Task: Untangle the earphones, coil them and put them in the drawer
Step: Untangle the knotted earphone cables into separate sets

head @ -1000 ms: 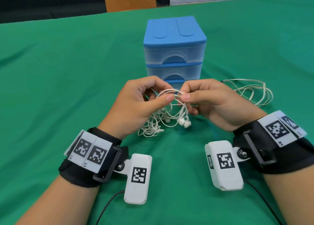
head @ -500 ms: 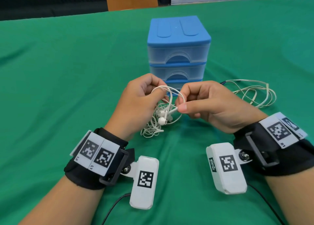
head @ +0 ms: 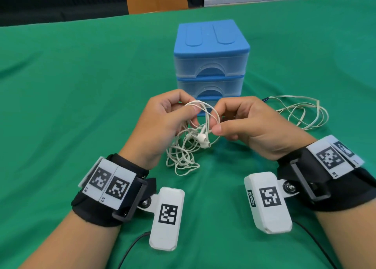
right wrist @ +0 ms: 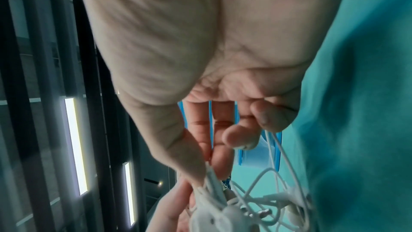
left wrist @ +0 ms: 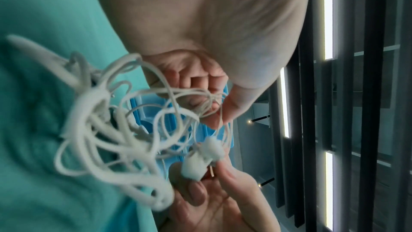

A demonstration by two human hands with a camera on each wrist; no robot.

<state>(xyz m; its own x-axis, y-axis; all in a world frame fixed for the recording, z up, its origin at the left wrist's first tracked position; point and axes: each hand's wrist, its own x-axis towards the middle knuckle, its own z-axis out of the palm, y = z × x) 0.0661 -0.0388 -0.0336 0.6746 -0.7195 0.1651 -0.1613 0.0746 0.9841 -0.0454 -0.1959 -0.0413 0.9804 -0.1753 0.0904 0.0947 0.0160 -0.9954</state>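
Observation:
A tangle of white earphones (head: 186, 146) hangs between both hands, its lower loops lying on the green cloth. My left hand (head: 162, 122) pinches several cable loops at the top between thumb and fingers (left wrist: 231, 105). My right hand (head: 240, 124) pinches the cable just above a white earbud (head: 203, 139), which dangles under its thumb; the earbud (left wrist: 200, 161) shows close up in the left wrist view. Right behind the hands stands the blue drawer unit (head: 211, 51), its drawers closed and its lowest drawer hidden by the hands.
A second, beige cable (head: 301, 112) lies in loose loops on the green tablecloth (head: 81, 85) to the right of the drawer unit. Black cords run from the wrist cameras toward the table's near edge.
The right hand has shifted its pinch from the top loop down to the cable by the earbud. The earbud pair has swung up from the pile. The camera has moved closer.

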